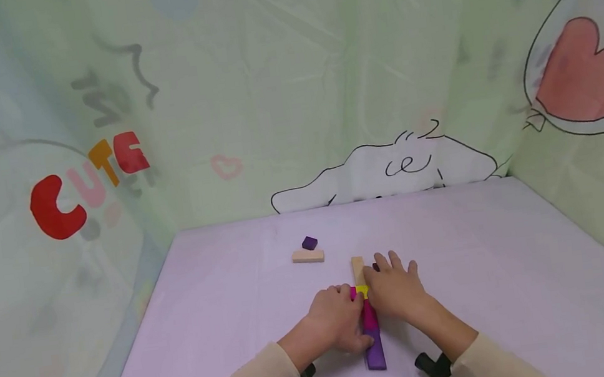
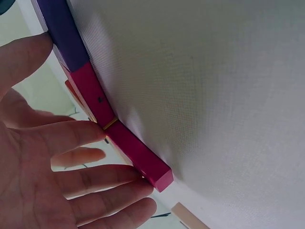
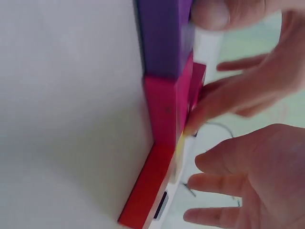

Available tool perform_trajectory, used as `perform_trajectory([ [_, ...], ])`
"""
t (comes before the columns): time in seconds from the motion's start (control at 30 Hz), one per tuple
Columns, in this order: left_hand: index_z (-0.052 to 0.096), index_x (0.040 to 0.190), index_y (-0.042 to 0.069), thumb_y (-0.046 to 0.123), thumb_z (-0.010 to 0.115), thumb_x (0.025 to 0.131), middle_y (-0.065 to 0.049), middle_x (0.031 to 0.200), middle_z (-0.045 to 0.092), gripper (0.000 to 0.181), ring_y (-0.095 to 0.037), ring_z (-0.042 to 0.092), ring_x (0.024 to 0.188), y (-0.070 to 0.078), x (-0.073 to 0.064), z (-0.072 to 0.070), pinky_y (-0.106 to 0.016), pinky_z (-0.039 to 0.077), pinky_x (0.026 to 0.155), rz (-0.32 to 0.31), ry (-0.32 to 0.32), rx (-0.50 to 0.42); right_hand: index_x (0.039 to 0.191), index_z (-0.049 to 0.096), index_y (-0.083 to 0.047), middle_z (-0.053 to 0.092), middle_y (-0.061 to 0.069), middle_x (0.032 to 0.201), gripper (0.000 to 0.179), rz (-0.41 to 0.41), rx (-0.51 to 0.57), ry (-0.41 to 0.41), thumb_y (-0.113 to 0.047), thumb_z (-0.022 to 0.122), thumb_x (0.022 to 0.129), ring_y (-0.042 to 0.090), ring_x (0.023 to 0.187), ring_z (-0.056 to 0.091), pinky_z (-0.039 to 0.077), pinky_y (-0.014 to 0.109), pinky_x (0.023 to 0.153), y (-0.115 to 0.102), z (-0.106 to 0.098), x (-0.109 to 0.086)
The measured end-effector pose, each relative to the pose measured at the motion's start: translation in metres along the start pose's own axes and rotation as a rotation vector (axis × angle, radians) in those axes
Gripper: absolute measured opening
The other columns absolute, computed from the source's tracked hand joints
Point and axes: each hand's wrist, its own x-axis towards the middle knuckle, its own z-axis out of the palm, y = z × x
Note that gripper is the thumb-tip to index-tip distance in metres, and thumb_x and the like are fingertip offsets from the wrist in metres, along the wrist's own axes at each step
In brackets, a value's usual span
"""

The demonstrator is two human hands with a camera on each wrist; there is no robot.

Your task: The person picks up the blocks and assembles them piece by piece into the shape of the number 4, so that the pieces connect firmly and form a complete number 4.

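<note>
A row of blocks runs away from the person: a purple block (image 1: 376,358) nearest, then a magenta block (image 1: 369,316), a small yellow block (image 1: 362,292) and a pale wooden block (image 1: 358,268). A second magenta block (image 2: 143,153) slants off to the left, and a red block (image 3: 148,186) to the right, mostly hidden by a hand in the head view. My left hand (image 1: 333,318) has its thumb against the purple block and its extended fingers along the slanting magenta block. My right hand (image 1: 395,287) lies over the red block's side, fingers extended, beside the yellow and wooden blocks.
A small dark purple block (image 1: 310,243) and another pale wooden block (image 1: 308,257) lie farther back, left of the row. Something small and black (image 1: 376,267) shows beside the right fingers. Printed curtains (image 1: 295,88) stand behind the table (image 1: 223,286).
</note>
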Motion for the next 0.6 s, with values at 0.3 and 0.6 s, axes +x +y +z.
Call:
perform_trajectory([
  [0.3, 0.051, 0.153, 0.028, 0.077, 0.056, 0.087, 0.0, 0.144, 0.059, 0.082, -0.018, 0.061, 0.122, 0.0, 0.001, -0.005, -0.028, 0.056, 0.094, 0.0, -0.041, -0.03, 0.134, 0.065, 0.0, 0.066, 0.025, 0.123, 0.049, 0.058, 0.062, 0.064, -0.017, 0.073, 0.089, 0.041, 0.106, 0.064, 0.058, 0.061, 0.087, 0.033, 0.008, 0.023],
  [0.6, 0.051, 0.153, 0.029, 0.076, 0.057, 0.087, 0.001, 0.148, 0.057, 0.081, -0.019, 0.057, 0.132, 0.002, -0.001, -0.01, -0.033, 0.052, 0.106, -0.009, -0.07, -0.059, 0.13, 0.068, -0.002, 0.067, 0.021, 0.118, 0.044, 0.058, 0.123, 0.024, -0.017, 0.074, 0.089, 0.034, 0.098, 0.065, 0.06, 0.054, 0.086, 0.047, 0.02, 0.031],
])
